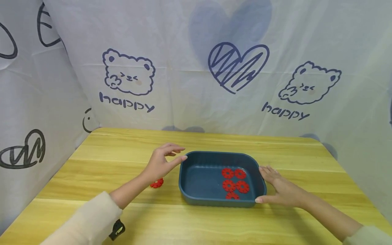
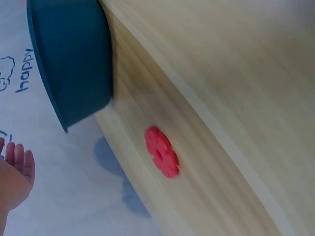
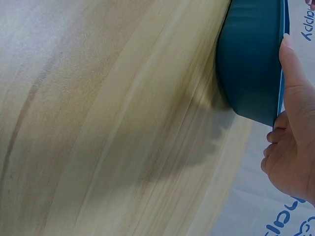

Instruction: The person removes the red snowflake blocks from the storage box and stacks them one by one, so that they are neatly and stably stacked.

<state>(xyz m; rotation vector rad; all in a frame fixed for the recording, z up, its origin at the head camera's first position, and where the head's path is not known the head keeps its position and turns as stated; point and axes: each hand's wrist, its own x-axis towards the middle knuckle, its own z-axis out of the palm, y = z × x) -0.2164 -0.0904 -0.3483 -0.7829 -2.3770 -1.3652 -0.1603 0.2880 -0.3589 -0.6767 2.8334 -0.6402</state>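
A dark blue rectangular bin (image 1: 200, 183) stands on the table, with several flat red notched discs (image 1: 229, 185) in its right half. My left hand (image 1: 162, 161) hovers by the bin's far left corner, fingers extended and thumb tip right at the rim. In the left wrist view a gap shows between that hand and the bin. My right hand (image 1: 281, 189) rests against the bin's right end, thumb on the near rim and fingers straight along the side. One more red disc (image 2: 161, 152) lies on the table left of the bin, partly behind my left forearm in the head view.
The wooden table (image 1: 196, 224) reaches back to a white curtain (image 1: 180, 81) with bear and heart drawings. Another curtain side hangs at the left. A black strap (image 1: 117, 229) shows below my left sleeve.
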